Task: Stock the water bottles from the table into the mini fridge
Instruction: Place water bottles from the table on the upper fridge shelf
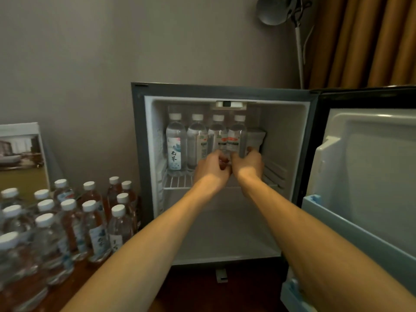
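The mini fridge (225, 92) stands open in front of me. Several clear water bottles with white caps stand in a row on its wire upper shelf (177, 181). My left hand (211, 168) grips the base of the third bottle (217, 134). My right hand (248, 164) grips the base of the fourth bottle (237, 134) at the right end of the row. Both hands are side by side inside the fridge. Many more capped bottles (67, 221) crowd the wooden table (74, 287) at the lower left.
The fridge door (364, 172) hangs open to the right, with a light blue door rack (351, 221) near my right forearm. The fridge's lower compartment (225, 233) holds nothing. A framed picture (21, 154) leans on the wall behind the table bottles. A lamp stand (299, 48) and curtain (364, 41) are behind.
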{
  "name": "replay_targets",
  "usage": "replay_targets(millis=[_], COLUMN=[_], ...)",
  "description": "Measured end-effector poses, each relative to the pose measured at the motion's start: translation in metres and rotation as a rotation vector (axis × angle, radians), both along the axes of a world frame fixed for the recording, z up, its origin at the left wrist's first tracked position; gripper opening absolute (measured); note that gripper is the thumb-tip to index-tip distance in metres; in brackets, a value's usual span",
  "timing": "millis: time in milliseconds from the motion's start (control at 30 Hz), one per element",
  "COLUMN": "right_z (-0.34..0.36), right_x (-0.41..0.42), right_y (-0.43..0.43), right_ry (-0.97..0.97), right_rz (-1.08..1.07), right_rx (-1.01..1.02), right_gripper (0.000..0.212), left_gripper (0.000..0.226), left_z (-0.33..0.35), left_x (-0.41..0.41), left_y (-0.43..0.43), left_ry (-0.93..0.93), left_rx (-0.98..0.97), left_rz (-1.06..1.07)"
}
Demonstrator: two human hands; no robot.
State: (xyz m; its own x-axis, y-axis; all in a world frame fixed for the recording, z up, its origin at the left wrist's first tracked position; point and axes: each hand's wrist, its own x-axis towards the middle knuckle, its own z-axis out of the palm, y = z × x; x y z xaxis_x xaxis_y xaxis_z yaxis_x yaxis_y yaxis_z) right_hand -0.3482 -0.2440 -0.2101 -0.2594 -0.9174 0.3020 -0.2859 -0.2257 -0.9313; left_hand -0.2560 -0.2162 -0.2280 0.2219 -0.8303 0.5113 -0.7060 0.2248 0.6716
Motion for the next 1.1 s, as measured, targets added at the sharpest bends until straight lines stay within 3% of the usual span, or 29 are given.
replay_targets(millis=[233, 567, 833, 1100], right_z=[-0.002, -0.004, -0.026, -0.07], right_x=[0.016, 0.092, 0.171, 0.238], right_y=[0.063, 0.14, 0.194, 0.219], right_ry=[0.032, 0.111, 0.153, 0.217], right_rz=[0.026, 0.259, 0.492, 0.701], right_rx=[-0.073, -0.321, -0.346, -0.244], right_gripper=[0.05, 0.023, 0.021, 0.028], left_gripper=[0.016, 0.015, 0.013, 0.02], left_z=[0.013, -0.003, -0.03, -0.074], left_x=[0.038, 0.113, 0.192, 0.259], left_y=[0.074, 0.178, 0.262, 0.334], left_ry=[-0.059, -0.144, -0.117, -0.058], left_rx=[-0.076, -0.069, -0.051, 0.026], left_rz=[-0.027, 0.129, 0.323, 0.526])
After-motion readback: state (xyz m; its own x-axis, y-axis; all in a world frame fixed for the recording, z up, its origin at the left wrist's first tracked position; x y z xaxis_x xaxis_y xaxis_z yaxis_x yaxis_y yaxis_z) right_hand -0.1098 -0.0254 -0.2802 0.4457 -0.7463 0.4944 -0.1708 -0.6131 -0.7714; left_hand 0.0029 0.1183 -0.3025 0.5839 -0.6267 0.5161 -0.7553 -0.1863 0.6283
